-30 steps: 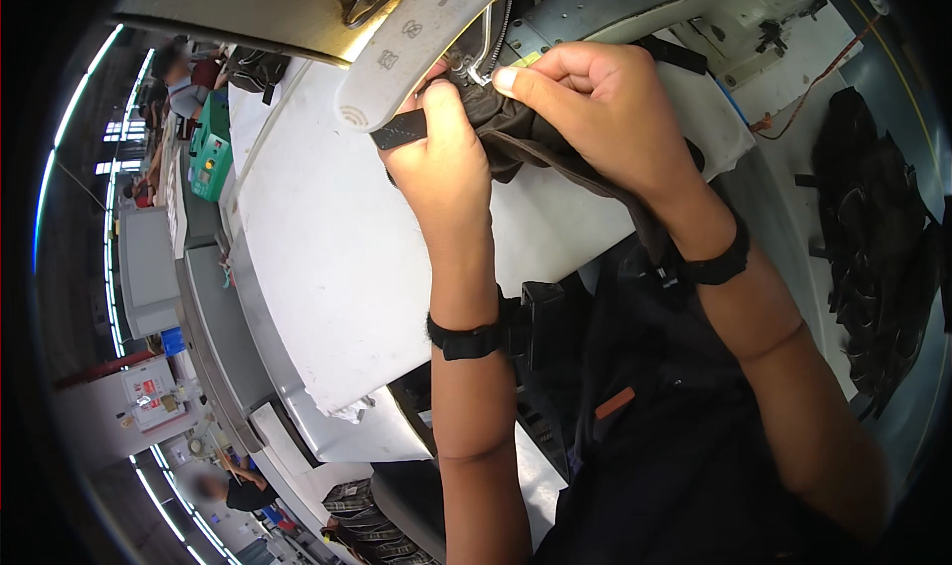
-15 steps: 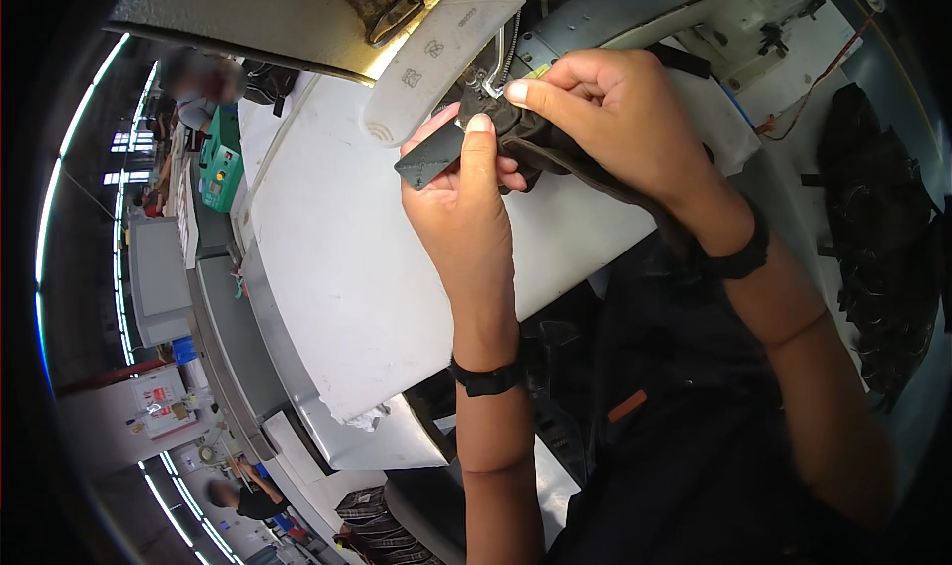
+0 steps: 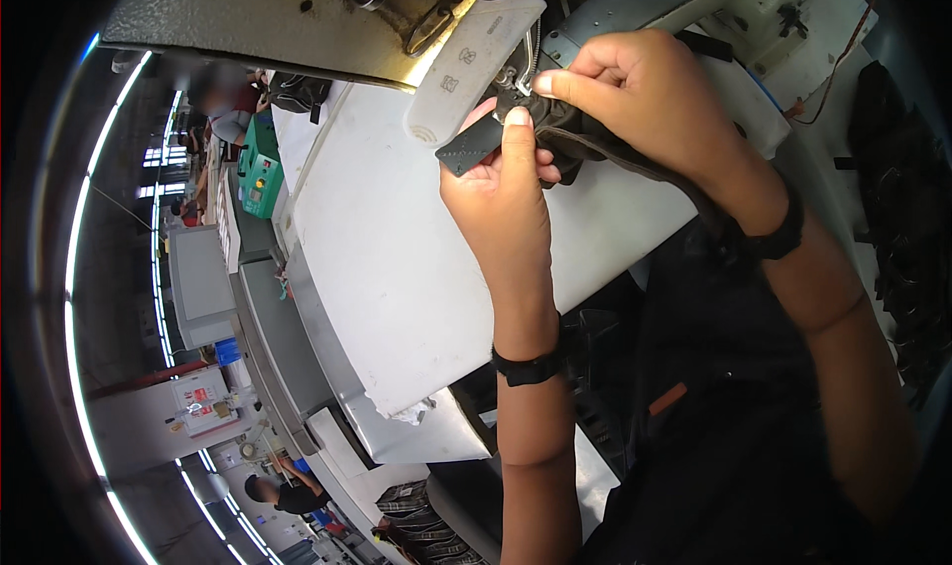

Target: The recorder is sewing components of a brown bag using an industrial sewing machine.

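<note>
A dark fabric piece point(image 3: 585, 153) is bunched at the metal presser foot point(image 3: 521, 81) of a sewing machine, beside a pale grey plastic guard point(image 3: 474, 59). My left hand point(image 3: 504, 193) is closed on a small dark rectangular patch point(image 3: 462, 150), with the thumb pressed on the fabric just below the foot. My right hand point(image 3: 650, 109) has thumb and index finger pinched at the fabric right beside the foot; what exactly lies between those fingertips is hidden.
Under my hands is a white worktop point(image 3: 387, 287), with a green box point(image 3: 260, 165) beyond its left side. The machine housing point(image 3: 228, 19) is overhead. Dark fabric pieces point(image 3: 892, 228) hang at right. Co-workers point(image 3: 293, 491) are at benches on the left.
The whole view has shifted rightward in the frame. My left thumb has moved down from the foot onto the patch and fabric, and more of the left fingers shows. My right hand stays pinched.
</note>
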`<state>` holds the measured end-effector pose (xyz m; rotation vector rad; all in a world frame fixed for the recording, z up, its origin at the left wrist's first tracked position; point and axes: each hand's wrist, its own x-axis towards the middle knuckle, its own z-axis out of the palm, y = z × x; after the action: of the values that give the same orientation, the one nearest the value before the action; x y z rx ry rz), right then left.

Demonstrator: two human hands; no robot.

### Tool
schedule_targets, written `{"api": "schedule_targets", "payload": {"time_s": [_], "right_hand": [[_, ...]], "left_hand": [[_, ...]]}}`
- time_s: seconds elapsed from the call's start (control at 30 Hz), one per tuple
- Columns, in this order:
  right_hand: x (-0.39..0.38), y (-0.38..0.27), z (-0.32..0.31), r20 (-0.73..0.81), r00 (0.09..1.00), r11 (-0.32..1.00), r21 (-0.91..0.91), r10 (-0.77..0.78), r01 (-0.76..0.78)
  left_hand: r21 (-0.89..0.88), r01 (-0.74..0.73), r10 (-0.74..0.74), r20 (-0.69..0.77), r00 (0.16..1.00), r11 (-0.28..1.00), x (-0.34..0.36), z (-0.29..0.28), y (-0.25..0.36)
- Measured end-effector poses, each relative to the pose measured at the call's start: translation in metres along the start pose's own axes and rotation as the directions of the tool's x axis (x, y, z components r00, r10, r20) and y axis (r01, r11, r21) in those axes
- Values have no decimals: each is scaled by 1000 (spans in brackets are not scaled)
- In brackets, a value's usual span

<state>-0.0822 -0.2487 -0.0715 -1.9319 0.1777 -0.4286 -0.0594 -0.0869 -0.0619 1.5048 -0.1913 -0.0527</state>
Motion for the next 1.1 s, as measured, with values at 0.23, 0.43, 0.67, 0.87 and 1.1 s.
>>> {"api": "schedule_targets", "payload": {"time_s": [0.23, 0.43, 0.67, 0.87, 1.1], "right_hand": [[-1, -1, 5, -69, 997, 998, 62, 29, -25], [-1, 3, -2, -40, 999, 999, 22, 26, -25], [2, 6, 3, -81, 996, 999, -30, -24, 22], [4, -2, 0, -84, 996, 994, -112, -16, 7], [6, -1, 0, -69, 998, 990, -142, -15, 5]], "left_hand": [[-3, -41, 41, 13, 999, 999, 5, -5, -4], [-46, -38, 39, 18, 999, 998, 8, -6, -8], [-26, -56, 57, 37, 998, 998, 14, -9, -11], [-14, -70, 71, 30, 997, 997, 17, -12, -15], [-80, -41, 48, 97, 994, 996, 27, -19, -19]]}}
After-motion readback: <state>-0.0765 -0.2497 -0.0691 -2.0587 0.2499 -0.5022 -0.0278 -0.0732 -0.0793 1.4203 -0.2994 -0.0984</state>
